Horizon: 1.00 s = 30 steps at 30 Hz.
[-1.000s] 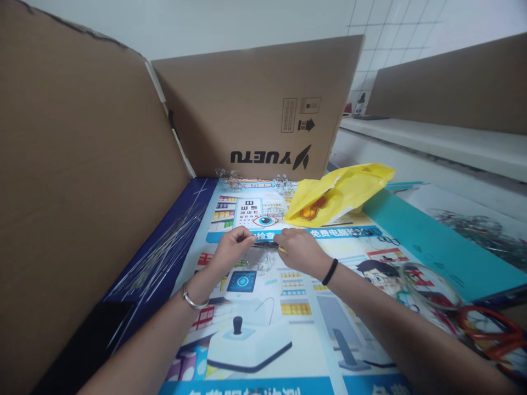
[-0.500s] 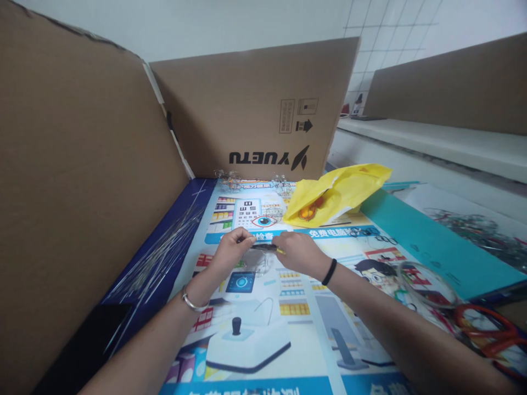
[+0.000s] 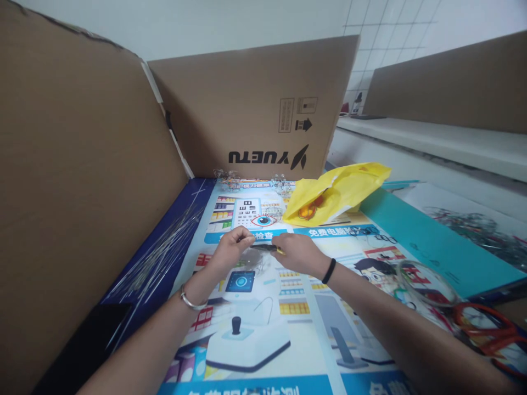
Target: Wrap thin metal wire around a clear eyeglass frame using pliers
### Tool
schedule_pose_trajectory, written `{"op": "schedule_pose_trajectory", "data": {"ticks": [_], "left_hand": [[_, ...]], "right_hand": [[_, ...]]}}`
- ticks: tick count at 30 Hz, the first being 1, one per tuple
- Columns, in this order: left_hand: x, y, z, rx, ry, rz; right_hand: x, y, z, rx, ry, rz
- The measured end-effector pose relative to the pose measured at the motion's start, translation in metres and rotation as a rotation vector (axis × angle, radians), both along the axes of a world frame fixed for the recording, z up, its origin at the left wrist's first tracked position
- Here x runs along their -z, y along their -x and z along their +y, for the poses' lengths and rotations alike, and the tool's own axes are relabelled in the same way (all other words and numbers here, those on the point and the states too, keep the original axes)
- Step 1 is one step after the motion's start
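Observation:
My left hand (image 3: 229,253) is closed in a pinch on the left end of a clear eyeglass frame (image 3: 258,262), held just above the printed poster (image 3: 288,340). My right hand (image 3: 300,253) is closed around a thin dark tool (image 3: 265,247) with a yellow bit near the fingers. The tool's tip points left and meets the frame close to my left fingertips. A silver bangle sits on my left wrist and a black band on my right.
Cardboard walls stand at the left (image 3: 82,164) and behind (image 3: 255,104). A yellow plastic bag (image 3: 337,192) lies beyond my hands. Thin metal rods (image 3: 164,247) and a black phone (image 3: 88,343) lie at the left. Red eyeglass frames (image 3: 488,329) and clear lenses (image 3: 428,282) lie at the right.
Both hands have stayed together on the frame and tool, shifting only slightly farther away. Nothing was let go or picked up.

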<state>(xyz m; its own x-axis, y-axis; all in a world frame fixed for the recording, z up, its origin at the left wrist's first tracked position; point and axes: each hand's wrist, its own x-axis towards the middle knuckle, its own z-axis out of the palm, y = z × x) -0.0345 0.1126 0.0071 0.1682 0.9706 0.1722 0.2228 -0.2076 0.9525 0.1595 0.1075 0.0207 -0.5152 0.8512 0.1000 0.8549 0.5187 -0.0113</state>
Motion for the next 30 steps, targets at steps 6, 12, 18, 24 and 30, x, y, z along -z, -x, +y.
{"op": "schedule_pose_trajectory", "data": {"ticks": [6,12,18,24,30], "left_hand": [[-0.0008,-0.0002,-0.0003,0.012,0.02,-0.038],[0.0033,0.002,0.0018,0.031,0.024,-0.052],[0.0019,0.002,0.0003,0.018,0.021,-0.048],[0.0023,0.0023,-0.0002,0.011,0.001,-0.041],[0.0024,0.0027,-0.0013,0.013,-0.021,-0.033]], "right_hand": [[-0.0021,-0.0008,0.0027,-0.01,0.068,0.039],[0.0005,-0.0023,0.0067,-0.032,0.164,0.129],[0.0017,-0.0025,0.0074,-0.038,0.231,0.188],[0.0028,0.0003,0.0058,-0.009,0.189,0.18],[0.0072,0.0013,0.0052,-0.013,0.17,0.219]]}}
